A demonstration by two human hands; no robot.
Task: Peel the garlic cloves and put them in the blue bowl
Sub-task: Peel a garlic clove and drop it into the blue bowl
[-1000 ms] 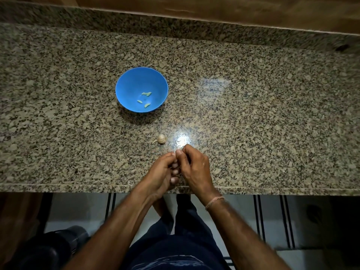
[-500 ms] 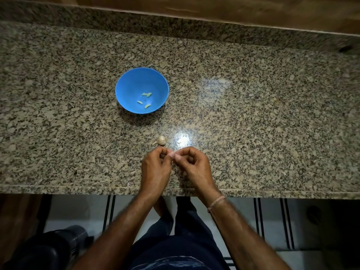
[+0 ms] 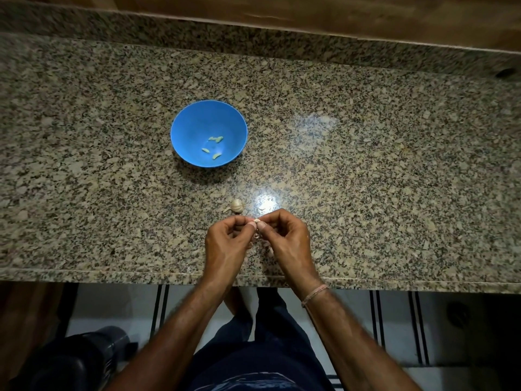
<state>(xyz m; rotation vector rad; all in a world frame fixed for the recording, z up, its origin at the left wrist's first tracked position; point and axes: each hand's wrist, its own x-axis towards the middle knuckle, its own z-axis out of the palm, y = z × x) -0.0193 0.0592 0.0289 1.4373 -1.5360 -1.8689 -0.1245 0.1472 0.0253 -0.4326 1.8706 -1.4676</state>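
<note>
Granite bench carrying blue bowl, peeled cloves lying inside | garlic bulb sitting just beyond hands | left hand and right hand both pinching one garlic clove | step: apparently peeling | next: likely needing finishing, then reaching forward-left, dropping into bowl

Speckled granite counter, wood panel behind it, pale floor with dark stripes below

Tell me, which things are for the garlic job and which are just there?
For the job: blue bowl, peeled cloves inside it, garlic bulb on the counter, the clove that left hand and right hand pinch.
Just there: wrist thread, dark object on the floor.
</note>
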